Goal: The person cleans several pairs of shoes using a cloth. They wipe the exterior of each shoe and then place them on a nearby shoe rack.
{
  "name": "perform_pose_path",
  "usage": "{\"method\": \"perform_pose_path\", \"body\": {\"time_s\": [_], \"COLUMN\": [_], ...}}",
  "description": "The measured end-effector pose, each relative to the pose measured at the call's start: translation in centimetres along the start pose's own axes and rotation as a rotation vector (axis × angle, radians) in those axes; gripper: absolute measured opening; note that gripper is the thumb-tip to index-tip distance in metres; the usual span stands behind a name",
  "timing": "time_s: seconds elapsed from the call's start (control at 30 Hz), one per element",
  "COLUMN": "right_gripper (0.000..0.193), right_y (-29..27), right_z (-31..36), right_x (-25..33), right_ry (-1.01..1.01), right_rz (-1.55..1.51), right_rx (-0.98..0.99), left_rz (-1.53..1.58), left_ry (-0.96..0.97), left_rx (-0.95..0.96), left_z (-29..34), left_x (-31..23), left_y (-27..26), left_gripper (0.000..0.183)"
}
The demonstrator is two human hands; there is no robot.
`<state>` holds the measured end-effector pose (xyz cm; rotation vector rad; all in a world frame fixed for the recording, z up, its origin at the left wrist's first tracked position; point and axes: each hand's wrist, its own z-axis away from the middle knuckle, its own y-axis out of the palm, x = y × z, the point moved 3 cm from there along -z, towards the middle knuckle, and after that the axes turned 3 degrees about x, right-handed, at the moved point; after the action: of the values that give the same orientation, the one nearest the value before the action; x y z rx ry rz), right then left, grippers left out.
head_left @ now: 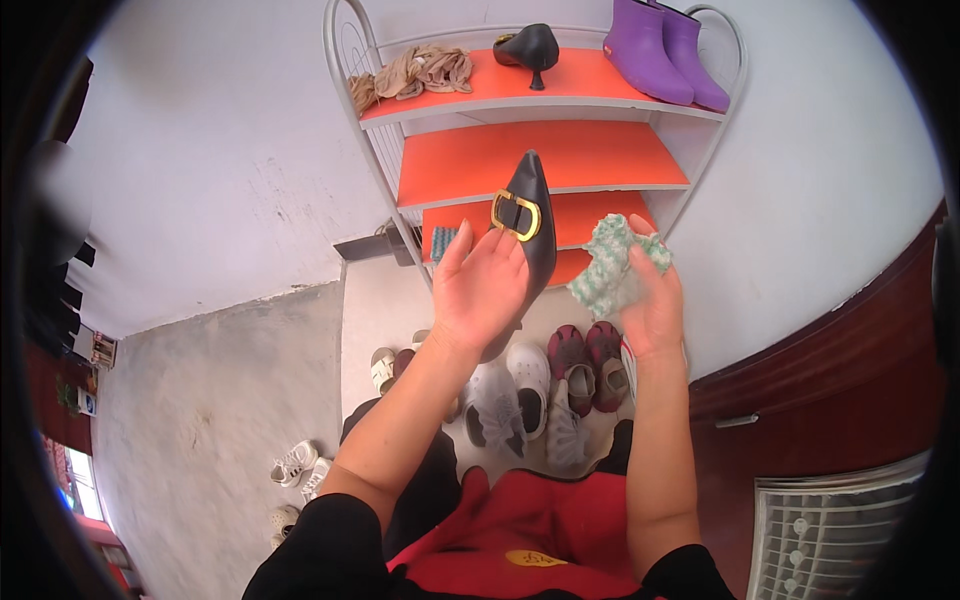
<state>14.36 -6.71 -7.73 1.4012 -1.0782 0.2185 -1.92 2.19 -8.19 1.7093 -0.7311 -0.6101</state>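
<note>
My left hand is raised in front of the rack, palm showing, its fingers at the opening of a black pointed shoe with a gold buckle on the front. The shoe's toe points up and away; its heel end is partly hidden behind my wrist. To the right, my right hand grips a crumpled green-and-white knitted cloth between thumb and fingers. Cloth and shoe are apart. A similar black heeled shoe rests on the rack's top shelf.
The metal shoe rack has orange shelves. Its top holds beige fabric and purple boots. Several shoes, including a white clog and maroon shoes, line the floor below. White sneakers lie left; a dark red wooden panel stands right.
</note>
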Motion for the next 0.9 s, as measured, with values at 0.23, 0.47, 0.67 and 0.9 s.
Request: {"method": "perform_pose_path", "body": {"time_s": [0.23, 0.47, 0.67, 0.9], "right_gripper": [0.034, 0.019, 0.017, 0.018], "right_y": [2.7, 2.9, 2.8, 2.9], "right_z": [0.5, 0.4, 0.5, 0.8], "right_x": [-3.5, -5.2, -4.4, -3.9], "right_ry": [0.008, -0.339, -0.25, -0.135], "right_rz": [0.264, 0.75, 0.633, 0.633], "right_rx": [0.138, 0.134, -0.007, 0.13], "left_rz": [0.047, -0.032, -0.076, -0.132], "left_ry": [0.093, 0.037, -0.044, -0.024], "left_rx": [-0.125, -0.133, -0.194, -0.143], "left_z": [0.4, 0.7, 1.2, 0.8], "left_x": [-0.6, -0.3, 1.2, 0.5], "left_y": [-0.8, -1.6, -1.8, -1.6], "left_gripper": [0.031, 0.031, 0.029, 0.028]}}
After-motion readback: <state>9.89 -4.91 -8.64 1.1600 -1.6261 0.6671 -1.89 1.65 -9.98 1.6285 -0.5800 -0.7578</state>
